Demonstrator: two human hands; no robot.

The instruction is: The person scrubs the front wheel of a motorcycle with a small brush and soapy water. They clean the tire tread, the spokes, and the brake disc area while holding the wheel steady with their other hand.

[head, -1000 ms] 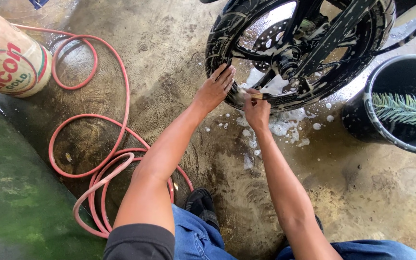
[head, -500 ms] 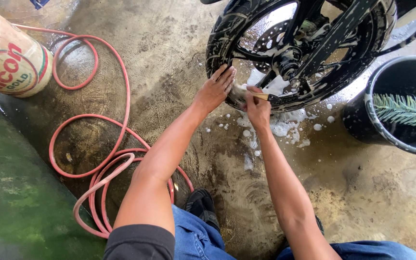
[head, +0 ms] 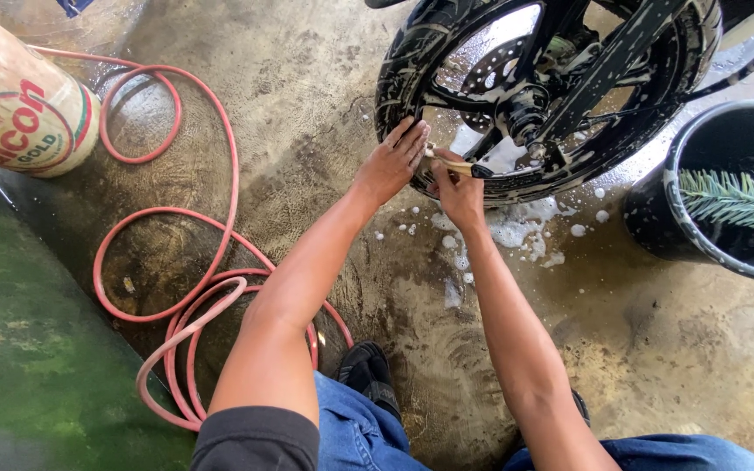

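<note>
A soapy black motorcycle wheel (head: 412, 61) with spokes and a brake disc stands at the top of the head view. My left hand (head: 392, 161) lies flat with fingers spread against the lower tyre. Just right of it, my right hand (head: 458, 194) is closed around a small brush with a pale wooden handle (head: 457, 163), its tip against the rim. White foam (head: 517, 231) lies on the wet concrete under the wheel.
A red hose (head: 220, 187) coils across the wet floor at left. A white and orange drum (head: 15, 109) lies at the upper left. A black bucket (head: 656, 218) holding a green leafy frond stands at right. A green mossy strip (head: 19, 349) runs along the lower left.
Both hands have stayed at the lower rim; the right hand has shifted slightly along it with the brush.
</note>
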